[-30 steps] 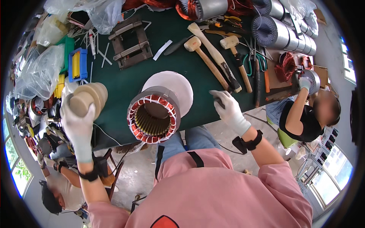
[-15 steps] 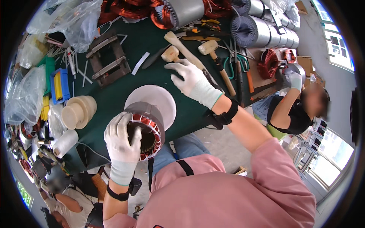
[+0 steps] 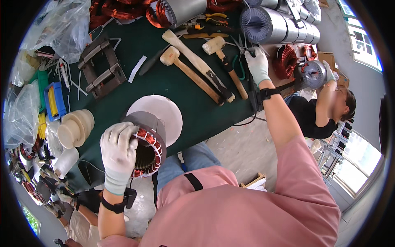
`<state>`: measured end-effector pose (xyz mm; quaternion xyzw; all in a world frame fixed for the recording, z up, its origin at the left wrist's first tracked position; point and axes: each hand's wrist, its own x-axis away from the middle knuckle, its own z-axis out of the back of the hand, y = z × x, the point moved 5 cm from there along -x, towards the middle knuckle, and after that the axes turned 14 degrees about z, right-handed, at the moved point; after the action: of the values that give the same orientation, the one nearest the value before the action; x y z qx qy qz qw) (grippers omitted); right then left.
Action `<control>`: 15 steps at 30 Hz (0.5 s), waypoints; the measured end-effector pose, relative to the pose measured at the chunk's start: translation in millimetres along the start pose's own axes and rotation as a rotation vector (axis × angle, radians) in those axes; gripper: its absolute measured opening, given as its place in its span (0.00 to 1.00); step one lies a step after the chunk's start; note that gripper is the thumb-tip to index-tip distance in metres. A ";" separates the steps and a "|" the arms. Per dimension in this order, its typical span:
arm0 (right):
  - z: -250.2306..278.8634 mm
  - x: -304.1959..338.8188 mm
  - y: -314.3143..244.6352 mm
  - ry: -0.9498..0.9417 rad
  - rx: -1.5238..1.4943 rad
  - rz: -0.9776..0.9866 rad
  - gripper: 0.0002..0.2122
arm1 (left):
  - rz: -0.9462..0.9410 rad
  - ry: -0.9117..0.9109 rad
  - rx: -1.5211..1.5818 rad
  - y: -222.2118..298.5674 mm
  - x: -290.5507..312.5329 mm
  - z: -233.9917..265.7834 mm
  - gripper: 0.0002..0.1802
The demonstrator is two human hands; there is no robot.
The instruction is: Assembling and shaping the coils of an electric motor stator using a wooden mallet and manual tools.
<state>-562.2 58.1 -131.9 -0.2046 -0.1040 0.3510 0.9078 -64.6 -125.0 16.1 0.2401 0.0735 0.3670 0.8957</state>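
A motor stator (image 3: 149, 125), a grey cylinder with copper windings laced in white cord, stands tilted at the table's near edge, its open end facing me. Behind it lies a white round disc (image 3: 170, 119). My left hand (image 3: 118, 150), in a white glove, grips the stator's rim with its fingers curled over the windings. My gloved right hand (image 3: 258, 66) is stretched out to the far right, over the tools beside green-handled scissors (image 3: 238, 68). Its fingers point down among them, and whether they hold one is hidden.
Mallets (image 3: 175, 57) and a hammer-like tool lie mid-table. A metal frame (image 3: 101, 68), a cream spool (image 3: 76, 127) and a blue bin (image 3: 54, 101) are at left. Grey stator cores (image 3: 284, 31) stand at the far right. A co-worker (image 3: 312, 115) handles a stator at right; another sits lower left.
My right hand has moved from above the mallets rightward to the scissors and tools. My left hand stays at the stator, its fingers now curled more over the rim. The view has shifted slightly.
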 end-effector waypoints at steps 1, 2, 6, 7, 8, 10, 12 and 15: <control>1.6 -4.3 -4.3 0.016 0.107 0.098 0.15 | -0.024 -0.022 0.030 1.2 -3.8 0.6 0.18; -1.3 -5.9 -9.4 0.028 0.201 0.197 0.15 | -0.043 -0.048 0.049 1.0 -6.1 3.9 0.18; -0.9 -11.8 -6.3 -0.107 0.342 0.217 0.16 | 0.133 0.092 0.064 -10.3 -11.9 6.3 0.36; 1.0 -10.2 -13.0 -0.052 0.239 0.272 0.15 | 0.171 0.092 0.095 -14.8 -12.6 4.3 0.40; 4.2 -6.3 -19.2 0.004 0.142 0.323 0.15 | 0.209 0.090 0.133 -18.8 -13.7 1.8 0.45; -1.7 11.3 -58.5 -0.004 -0.387 0.169 0.12 | 0.236 0.052 0.138 -22.9 -12.3 0.3 0.48; 5.3 45.9 -132.4 -0.122 -0.709 0.289 0.10 | 0.286 0.022 0.164 -25.8 -9.1 0.0 0.49; 12.8 116.9 -226.6 -0.537 -0.591 0.768 0.11 | 0.308 0.002 0.204 -22.1 -12.4 -1.6 0.49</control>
<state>-346.1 -10.4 -14.5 -0.3770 -0.3438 0.6524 0.5604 -60.3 -146.7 3.4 0.3377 0.0735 0.4908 0.7998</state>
